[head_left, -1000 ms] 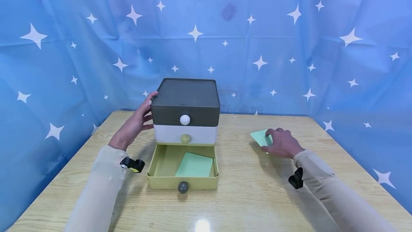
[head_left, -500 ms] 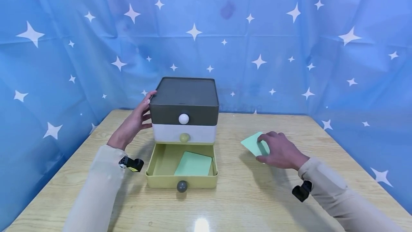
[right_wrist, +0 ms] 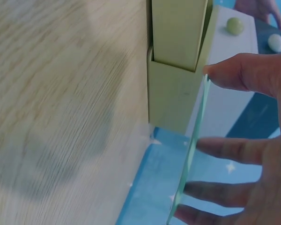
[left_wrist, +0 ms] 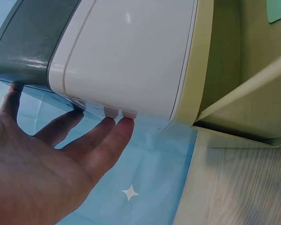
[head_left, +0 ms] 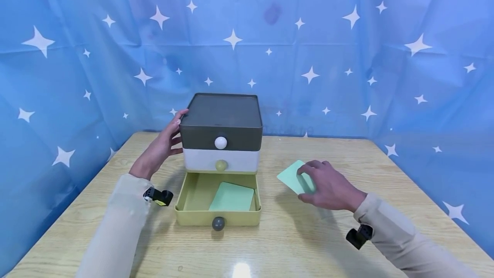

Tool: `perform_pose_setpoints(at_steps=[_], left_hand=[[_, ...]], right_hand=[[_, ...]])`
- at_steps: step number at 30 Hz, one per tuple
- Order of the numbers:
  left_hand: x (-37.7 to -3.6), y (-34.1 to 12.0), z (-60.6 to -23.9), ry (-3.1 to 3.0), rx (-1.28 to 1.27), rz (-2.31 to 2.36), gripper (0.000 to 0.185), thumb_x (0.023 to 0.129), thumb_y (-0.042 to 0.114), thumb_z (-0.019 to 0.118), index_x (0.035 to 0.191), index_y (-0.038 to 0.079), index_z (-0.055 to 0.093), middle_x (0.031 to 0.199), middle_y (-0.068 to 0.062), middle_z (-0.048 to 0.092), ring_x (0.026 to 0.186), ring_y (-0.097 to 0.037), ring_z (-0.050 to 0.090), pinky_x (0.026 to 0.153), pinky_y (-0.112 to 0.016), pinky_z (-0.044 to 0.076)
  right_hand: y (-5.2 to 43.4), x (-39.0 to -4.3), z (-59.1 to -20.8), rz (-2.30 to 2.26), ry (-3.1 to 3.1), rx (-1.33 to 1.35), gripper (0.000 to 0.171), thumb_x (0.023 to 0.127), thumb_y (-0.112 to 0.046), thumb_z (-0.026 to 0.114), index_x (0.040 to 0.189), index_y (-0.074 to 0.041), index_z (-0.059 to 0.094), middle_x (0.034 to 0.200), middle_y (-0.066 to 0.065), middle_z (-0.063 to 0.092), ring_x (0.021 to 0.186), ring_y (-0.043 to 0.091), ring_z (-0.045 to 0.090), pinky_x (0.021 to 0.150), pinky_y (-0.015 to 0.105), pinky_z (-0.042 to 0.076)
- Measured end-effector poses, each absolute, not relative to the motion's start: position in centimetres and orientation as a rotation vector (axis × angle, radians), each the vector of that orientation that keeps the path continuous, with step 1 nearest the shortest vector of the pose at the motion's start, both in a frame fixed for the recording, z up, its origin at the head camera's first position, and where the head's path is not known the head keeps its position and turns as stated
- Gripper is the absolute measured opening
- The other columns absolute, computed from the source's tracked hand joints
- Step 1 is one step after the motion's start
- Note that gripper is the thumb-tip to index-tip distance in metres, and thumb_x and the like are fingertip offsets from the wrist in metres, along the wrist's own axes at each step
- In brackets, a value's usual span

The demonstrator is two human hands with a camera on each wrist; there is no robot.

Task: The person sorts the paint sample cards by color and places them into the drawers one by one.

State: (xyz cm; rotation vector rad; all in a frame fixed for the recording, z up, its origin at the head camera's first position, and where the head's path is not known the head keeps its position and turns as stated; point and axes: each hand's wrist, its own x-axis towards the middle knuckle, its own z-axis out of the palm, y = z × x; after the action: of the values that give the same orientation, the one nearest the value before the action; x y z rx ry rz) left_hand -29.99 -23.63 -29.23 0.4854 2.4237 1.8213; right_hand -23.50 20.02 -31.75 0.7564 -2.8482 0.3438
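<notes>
meanwhile left hand [head_left: 160,149] rests flat against the drawer unit [head_left: 221,134]; right hand [head_left: 326,185] pinches a green card [head_left: 289,176].

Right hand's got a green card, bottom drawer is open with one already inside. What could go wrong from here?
1. The right hand pinches the green card only by its edges; the grip looks light, so it might slip.
2. The open yellow drawer already holds a tilted card; a second one may catch on it.
3. The left hand merely rests against the drawer unit, so a bump could shift it.

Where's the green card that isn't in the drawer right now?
In the head view, the green card is held by the right hand above the table, right of the open yellow drawer.
</notes>
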Motion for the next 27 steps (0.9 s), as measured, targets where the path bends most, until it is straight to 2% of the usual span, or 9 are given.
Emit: perform_pose_setpoints(at_steps=[8,16,18,21,24,27], left_hand=[[-29.92,-23.62,-29.21,2.428,0.476,1.813,0.053,0.103,0.068,0.018,0.154,0.056,0.010,0.170,-0.007,0.009,0.154,-0.044,0.020,0.115,-0.071,0.027],[-29.94,-23.76,-29.23,2.433,0.496,1.808,0.053,0.103,0.067,0.018,0.154,0.056,0.010,0.170,-0.008,0.010,0.154,-0.045,0.022,0.115,-0.071,0.027],[-29.97,-23.79,-29.22,2.435,0.496,1.808,0.053,0.103,0.067,0.018,0.154,0.056,0.010,0.170,-0.008,0.010,0.153,-0.045,0.022,0.115,-0.071,0.027],[-29.95,-23.78,-29.19,2.433,0.496,1.809,0.053,0.102,0.068,0.018,0.154,0.057,0.010,0.170,-0.008,0.010,0.154,-0.045,0.022,0.115,-0.071,0.027],[-29.96,-23.77,-29.22,2.427,0.498,1.812,0.053,0.102,0.068,0.019,0.154,0.057,0.010,0.170,-0.008,0.010,0.154,-0.044,0.021,0.114,-0.071,0.027],[-29.94,-23.77,-29.27,2.424,0.501,1.811,0.053,0.102,0.068,0.019,0.154,0.057,0.010,0.170,-0.007,0.009,0.154,-0.044,0.020,0.114,-0.071,0.027]], right_hand=[[19.86,-23.23,-31.82,0.363,-2.838,0.828,0.048,0.076,-0.035,0.082,0.116,-0.014,0.066,0.125,0.017,0.064,0.097,0.028,0.056,0.068,0.029,0.041],[19.55,-23.07,-31.93,0.372,-2.823,0.899,0.048,0.075,-0.034,0.083,0.116,-0.015,0.066,0.128,0.018,0.064,0.104,0.031,0.058,0.069,0.028,0.043],[19.44,-23.08,-32.02,0.390,-2.819,0.945,0.049,0.076,-0.034,0.082,0.118,-0.016,0.065,0.131,0.019,0.062,0.110,0.034,0.059,0.073,0.031,0.047],[19.27,-23.08,-32.25,0.419,-2.815,1.053,0.050,0.077,-0.033,0.082,0.122,-0.018,0.063,0.139,0.017,0.057,0.122,0.036,0.056,0.084,0.042,0.053],[19.12,-23.07,-32.50,0.430,-2.800,1.168,0.051,0.079,-0.032,0.081,0.125,-0.020,0.062,0.143,0.014,0.054,0.131,0.036,0.052,0.096,0.051,0.051],[19.06,-23.10,-32.63,0.428,-2.781,1.248,0.051,0.079,-0.031,0.081,0.126,-0.022,0.061,0.144,0.011,0.053,0.132,0.034,0.051,0.099,0.052,0.050]])
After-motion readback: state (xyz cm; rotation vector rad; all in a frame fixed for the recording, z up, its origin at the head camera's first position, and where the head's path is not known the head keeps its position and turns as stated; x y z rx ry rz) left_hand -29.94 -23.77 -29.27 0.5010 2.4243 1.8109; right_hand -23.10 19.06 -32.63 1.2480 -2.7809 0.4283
